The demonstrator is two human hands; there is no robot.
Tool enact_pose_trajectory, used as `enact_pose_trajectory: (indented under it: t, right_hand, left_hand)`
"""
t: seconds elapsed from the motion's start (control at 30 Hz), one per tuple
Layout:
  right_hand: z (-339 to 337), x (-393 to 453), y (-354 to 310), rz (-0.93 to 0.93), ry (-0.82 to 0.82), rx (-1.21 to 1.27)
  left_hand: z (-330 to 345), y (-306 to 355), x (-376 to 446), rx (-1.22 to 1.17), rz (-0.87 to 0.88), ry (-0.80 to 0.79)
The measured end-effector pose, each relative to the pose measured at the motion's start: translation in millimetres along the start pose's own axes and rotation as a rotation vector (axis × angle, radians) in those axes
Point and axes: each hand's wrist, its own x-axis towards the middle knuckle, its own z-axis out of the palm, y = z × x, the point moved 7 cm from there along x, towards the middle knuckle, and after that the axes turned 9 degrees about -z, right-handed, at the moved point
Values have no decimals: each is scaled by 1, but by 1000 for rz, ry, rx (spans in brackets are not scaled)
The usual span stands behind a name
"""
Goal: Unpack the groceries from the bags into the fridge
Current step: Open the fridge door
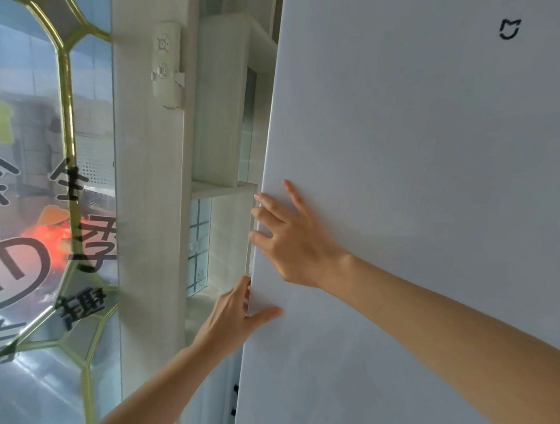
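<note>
A tall white fridge door (421, 154) fills the right half of the view, with a small dark logo near its top right. My right hand (290, 238) lies on the door front at its left edge, and its fingertips curl round that edge. Lower down, my left hand (234, 313) holds the same edge, with the fingers behind it and the thumb on the front. No bags or groceries are in view. The inside of the fridge is hidden.
A white shelf unit (221, 189) stands close beside the door's left edge. Left of it is a pale post carrying a wall-mounted remote (166, 65). A glass panel with gold strips and printed characters (39, 199) fills the far left.
</note>
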Motion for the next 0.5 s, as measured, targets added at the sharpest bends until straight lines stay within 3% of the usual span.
enact_pose_trajectory:
  t: [0.27,0.5]
  right_hand:
    - [-73,-3,-32,58,-25,44]
    - [-168,-40,-70,295,98,159]
  left_hand:
    - [-32,16,-76,-32,68,13]
    - [-48,43,-173,-75,57,106]
